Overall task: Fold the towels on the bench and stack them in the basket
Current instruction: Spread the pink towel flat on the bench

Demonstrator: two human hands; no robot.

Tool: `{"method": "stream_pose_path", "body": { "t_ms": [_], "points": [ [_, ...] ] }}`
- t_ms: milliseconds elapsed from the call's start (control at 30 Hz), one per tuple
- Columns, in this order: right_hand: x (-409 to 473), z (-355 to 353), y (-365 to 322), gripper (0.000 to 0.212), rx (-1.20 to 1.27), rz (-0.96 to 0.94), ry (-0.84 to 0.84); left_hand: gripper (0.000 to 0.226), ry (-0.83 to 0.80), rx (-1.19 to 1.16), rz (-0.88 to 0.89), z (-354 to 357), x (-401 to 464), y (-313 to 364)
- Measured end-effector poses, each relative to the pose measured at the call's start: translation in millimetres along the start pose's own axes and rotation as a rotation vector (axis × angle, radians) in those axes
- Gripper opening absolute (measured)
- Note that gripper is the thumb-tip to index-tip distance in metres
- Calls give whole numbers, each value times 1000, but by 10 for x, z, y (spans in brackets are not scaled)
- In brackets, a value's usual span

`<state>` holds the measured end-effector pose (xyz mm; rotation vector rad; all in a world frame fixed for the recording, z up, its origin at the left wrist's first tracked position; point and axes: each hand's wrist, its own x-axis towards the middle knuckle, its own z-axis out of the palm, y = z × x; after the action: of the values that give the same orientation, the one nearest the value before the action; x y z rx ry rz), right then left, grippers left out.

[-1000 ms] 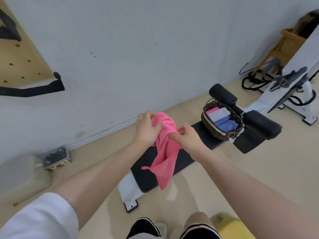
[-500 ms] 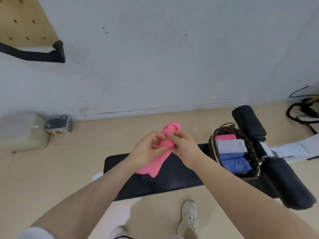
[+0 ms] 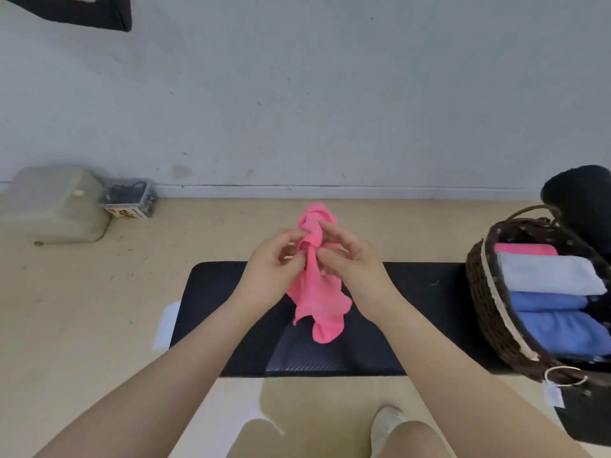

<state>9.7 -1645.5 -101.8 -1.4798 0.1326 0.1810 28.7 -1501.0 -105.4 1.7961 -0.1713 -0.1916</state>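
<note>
At the centre of the frame, above the black surface (image 3: 231, 292), the left hand (image 3: 271, 269) and right hand (image 3: 353, 266) pinch a crumpled pink towel (image 3: 317, 302), still unfolded. At right, the basket (image 3: 489, 312) already holds four folded towels (image 3: 549, 276); seemingly this is the last.

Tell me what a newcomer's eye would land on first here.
First the bright pink towel, bunched and hanging above the black bench, pinched by the left hand and right hand. Next, the wicker basket at the bench's right end, holding folded pink, white and blue towels.
</note>
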Motion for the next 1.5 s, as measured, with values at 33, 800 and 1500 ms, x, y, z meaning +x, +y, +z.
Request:
{"method": "stream_pose_path", "body": {
  "t_ms": [33, 800, 1500],
  "points": [
    [24, 26, 136, 44, -63, -47, 8, 27, 32, -11, 11, 17, 0, -153],
    [-1226, -258, 208, 27, -708, -710, 302, 21, 75, 31, 311, 370, -1309, 290],
    [-559, -1027, 455, 21, -966, -374, 602, 21, 584, 160, 134, -484, -823, -151]
  ]
}}
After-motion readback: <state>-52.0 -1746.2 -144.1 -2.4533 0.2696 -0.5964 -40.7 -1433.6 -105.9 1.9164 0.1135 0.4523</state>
